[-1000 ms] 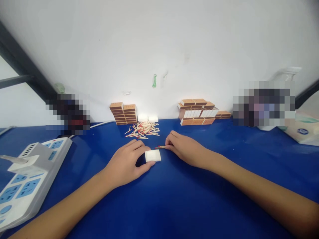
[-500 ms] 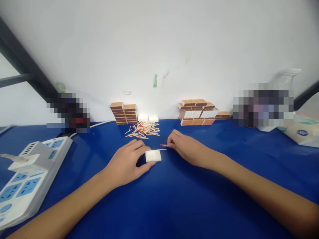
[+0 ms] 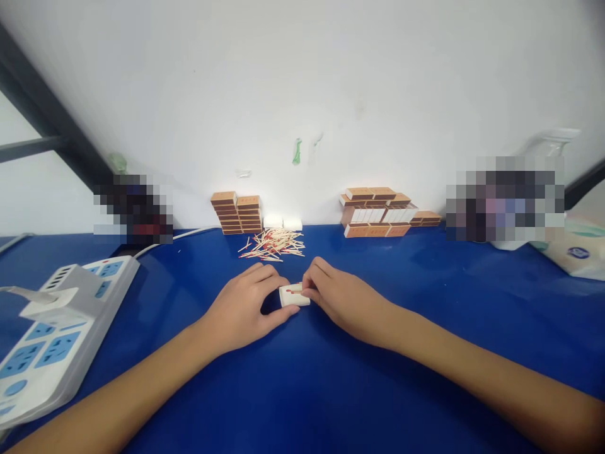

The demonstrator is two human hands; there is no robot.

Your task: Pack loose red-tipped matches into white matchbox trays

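Observation:
A small white matchbox tray (image 3: 293,296) lies on the blue table (image 3: 331,378). My left hand (image 3: 241,309) grips the tray between thumb and fingers at its left side. My right hand (image 3: 335,293) is pinched on red-tipped matches (image 3: 297,291) that lie over the tray's top. A loose pile of matches (image 3: 273,244) is spread just behind both hands.
Stacks of brown matchbox sleeves stand by the wall at left (image 3: 236,213) and right (image 3: 378,211), with two white trays (image 3: 282,222) between them. A white power strip (image 3: 51,321) lies at the left. A packet (image 3: 579,252) sits at far right.
My right hand has moved left with the matches, from beside the tray to over it. My left hand has kept its hold on the tray.

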